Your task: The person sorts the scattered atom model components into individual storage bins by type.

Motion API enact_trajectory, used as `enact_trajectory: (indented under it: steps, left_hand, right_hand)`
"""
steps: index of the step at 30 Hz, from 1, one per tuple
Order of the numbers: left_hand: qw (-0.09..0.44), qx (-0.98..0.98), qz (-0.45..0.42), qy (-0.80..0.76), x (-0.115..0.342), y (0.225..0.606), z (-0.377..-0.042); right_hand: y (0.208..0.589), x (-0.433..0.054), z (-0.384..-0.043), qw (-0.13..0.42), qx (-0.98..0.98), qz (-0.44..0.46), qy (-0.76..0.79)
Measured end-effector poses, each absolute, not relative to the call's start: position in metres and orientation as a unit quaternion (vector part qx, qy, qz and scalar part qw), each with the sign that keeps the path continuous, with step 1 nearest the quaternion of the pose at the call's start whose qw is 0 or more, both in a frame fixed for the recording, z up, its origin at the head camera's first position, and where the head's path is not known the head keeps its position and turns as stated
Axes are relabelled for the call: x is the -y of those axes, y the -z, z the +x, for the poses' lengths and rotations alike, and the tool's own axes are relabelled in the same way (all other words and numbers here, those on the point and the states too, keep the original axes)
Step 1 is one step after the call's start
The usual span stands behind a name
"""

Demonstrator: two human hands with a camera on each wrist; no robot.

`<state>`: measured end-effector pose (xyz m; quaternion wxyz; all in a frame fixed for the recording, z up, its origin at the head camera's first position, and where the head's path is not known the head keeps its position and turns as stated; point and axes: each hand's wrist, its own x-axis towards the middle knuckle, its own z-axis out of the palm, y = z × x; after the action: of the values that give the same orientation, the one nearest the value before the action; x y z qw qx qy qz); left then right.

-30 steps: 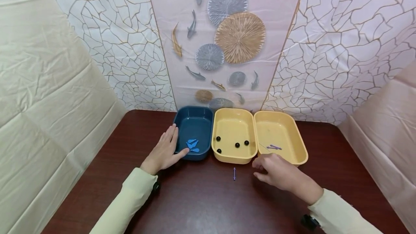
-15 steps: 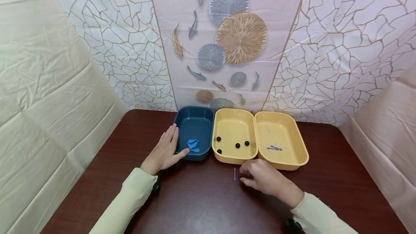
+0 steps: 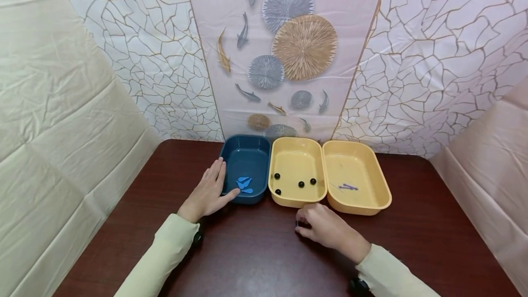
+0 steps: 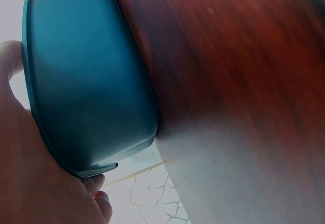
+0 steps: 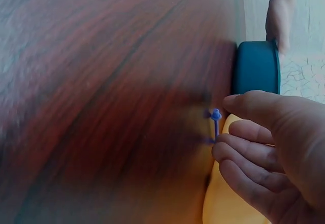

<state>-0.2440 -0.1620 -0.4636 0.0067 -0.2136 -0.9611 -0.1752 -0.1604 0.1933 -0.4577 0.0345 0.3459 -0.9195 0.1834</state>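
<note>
My left hand (image 3: 205,194) rests against the left rim of the dark blue tray (image 3: 266,162), fingers straight along it and thumb over its near corner. Several flat blue teardrop-shaped pieces (image 3: 244,181) lie inside that tray. Just in front of the middle yellow tray (image 3: 297,203), my right hand (image 3: 326,226) is low over the table. Its thumb and fingertips stand apart around a small purple rod (image 5: 216,125) with a knob at each end. In the right wrist view the thumb tip is close to one end and a fingertip right at the other.
Several black balls (image 3: 301,184) are spread over the middle tray's floor. The right yellow tray (image 3: 373,173) contains a few purple rods (image 3: 348,187). All three trays stand side by side at the back of the dark wooden table (image 3: 247,260), before a patterned cloth (image 3: 305,45).
My right hand has moved left from in front of the right yellow tray to the purple rod on the table, bringing thumb and fingers around it. The left hand keeps its place.
</note>
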Motion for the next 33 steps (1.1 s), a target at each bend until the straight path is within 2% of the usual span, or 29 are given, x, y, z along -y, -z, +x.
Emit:
enact_trajectory:
  steps: [10,16,24,33]
  left_hand:
    - [0.005,0.962,-0.212,0.175,0.163,0.463,-0.243]
    - [0.007,0.96,-0.215,0.18,0.162,0.464,-0.243]
    - [0.008,0.959,-0.218,0.182,0.162,0.463,-0.243]
    - [0.007,0.96,-0.216,0.179,0.162,0.463,-0.243]
  right_hand:
    - [0.468,-0.186,-0.162,0.067,0.921,0.353,-0.152]
    - [0.468,-0.188,-0.161,0.048,0.922,0.332,-0.193]
    - [0.457,-0.2,-0.154,0.036,0.92,0.316,-0.227]
    - [0.44,-0.22,-0.147,0.071,0.914,0.335,-0.218]
